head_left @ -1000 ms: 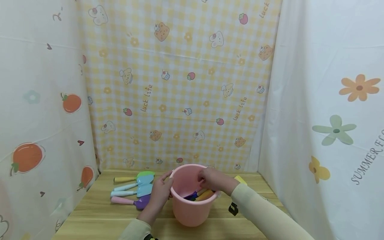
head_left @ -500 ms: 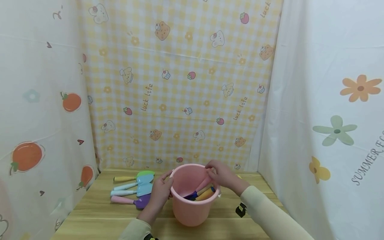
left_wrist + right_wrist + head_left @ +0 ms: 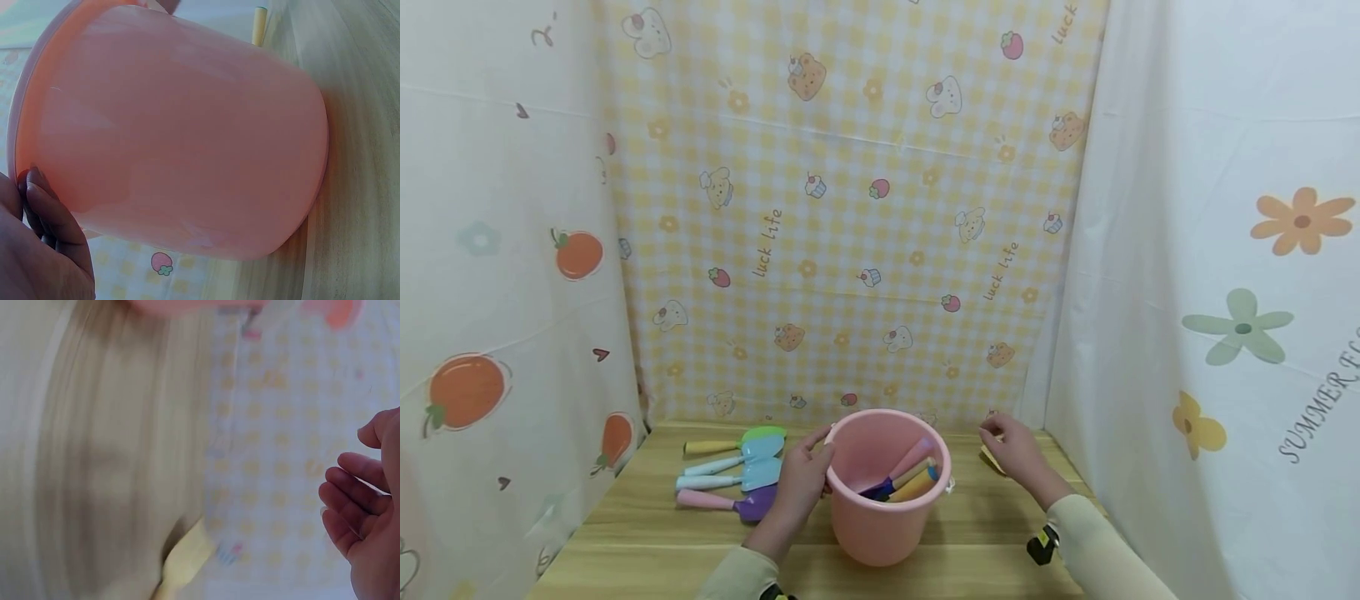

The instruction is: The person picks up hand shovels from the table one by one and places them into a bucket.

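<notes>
A pink bucket (image 3: 883, 512) stands on the wooden table (image 3: 647, 542), and it fills the left wrist view as bucket (image 3: 181, 137). My left hand (image 3: 811, 460) grips its left rim and side, and its fingers (image 3: 47, 219) lie against the wall. Several toy tools (image 3: 906, 477) with pink, yellow and blue handles lean inside. To the right of the bucket my right hand (image 3: 997, 437) hovers empty with loosely curled fingers (image 3: 350, 500), just over a yellow tool (image 3: 988, 455) that lies on the table. The right wrist view is blurred and shows a yellow tool (image 3: 184, 562) below the hand.
Left of the bucket lie several toy shovels: a green one (image 3: 737, 442), two pale blue ones (image 3: 736, 472) and a purple one (image 3: 724, 502) with a pink handle. Printed cloth walls (image 3: 850, 208) close in the table at the back and on both sides.
My right hand let go of a pink-handled tool inside the bucket and moved out to the right, over the yellow tool. The left hand and bucket stayed put.
</notes>
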`<state>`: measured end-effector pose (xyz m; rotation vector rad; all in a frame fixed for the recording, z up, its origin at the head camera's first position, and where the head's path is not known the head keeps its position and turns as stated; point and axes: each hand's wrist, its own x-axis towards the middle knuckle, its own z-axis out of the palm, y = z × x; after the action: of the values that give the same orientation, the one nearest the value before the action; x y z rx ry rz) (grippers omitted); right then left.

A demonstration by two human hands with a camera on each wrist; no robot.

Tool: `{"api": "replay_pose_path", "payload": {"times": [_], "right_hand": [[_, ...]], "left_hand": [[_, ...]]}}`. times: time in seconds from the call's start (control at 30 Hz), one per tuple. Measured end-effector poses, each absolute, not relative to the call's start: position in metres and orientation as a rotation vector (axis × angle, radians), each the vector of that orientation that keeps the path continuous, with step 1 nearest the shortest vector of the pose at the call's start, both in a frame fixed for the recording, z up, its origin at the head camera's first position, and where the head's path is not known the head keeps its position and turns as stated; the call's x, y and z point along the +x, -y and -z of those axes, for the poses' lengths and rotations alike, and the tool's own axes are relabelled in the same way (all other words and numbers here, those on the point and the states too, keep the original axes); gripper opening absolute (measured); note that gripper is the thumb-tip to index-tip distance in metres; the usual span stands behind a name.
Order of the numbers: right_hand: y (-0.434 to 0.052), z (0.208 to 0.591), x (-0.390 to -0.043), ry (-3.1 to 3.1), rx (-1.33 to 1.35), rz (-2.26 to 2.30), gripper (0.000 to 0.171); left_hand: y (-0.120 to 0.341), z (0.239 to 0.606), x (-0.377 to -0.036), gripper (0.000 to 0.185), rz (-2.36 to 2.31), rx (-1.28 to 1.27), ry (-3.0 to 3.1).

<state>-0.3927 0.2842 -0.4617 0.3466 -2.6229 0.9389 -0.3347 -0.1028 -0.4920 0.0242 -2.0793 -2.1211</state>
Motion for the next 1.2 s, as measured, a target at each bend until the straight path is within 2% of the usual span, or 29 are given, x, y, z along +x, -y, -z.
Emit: {"api": "replay_pose_path", "payload": {"times": [0.17, 0.47, 1.0, 1.2], "right_hand": [[-0.322, 0.483, -0.397, 2.668, 0.169, -0.925, 0.020], [-0.358, 0.501, -0.393, 2.704, 0.075, -0.874, 0.023], [-0.395, 0.551, -0.398, 2.864, 0.139, -0.482, 0.069], [-0.393, 0.561, -0.397, 2.928, 0.105, -0.514, 0.072]], "left_hand": [[0.103, 0.491, -0.334, 0.047, 2.121, 0.021, 2.079], [0.104, 0.492, -0.334, 0.047, 2.106, 0.021, 2.088], [0.104, 0.490, -0.337, 0.047, 2.120, 0.046, 2.095], [0.104, 0.490, -0.335, 0.047, 2.117, 0.033, 2.094]]}}
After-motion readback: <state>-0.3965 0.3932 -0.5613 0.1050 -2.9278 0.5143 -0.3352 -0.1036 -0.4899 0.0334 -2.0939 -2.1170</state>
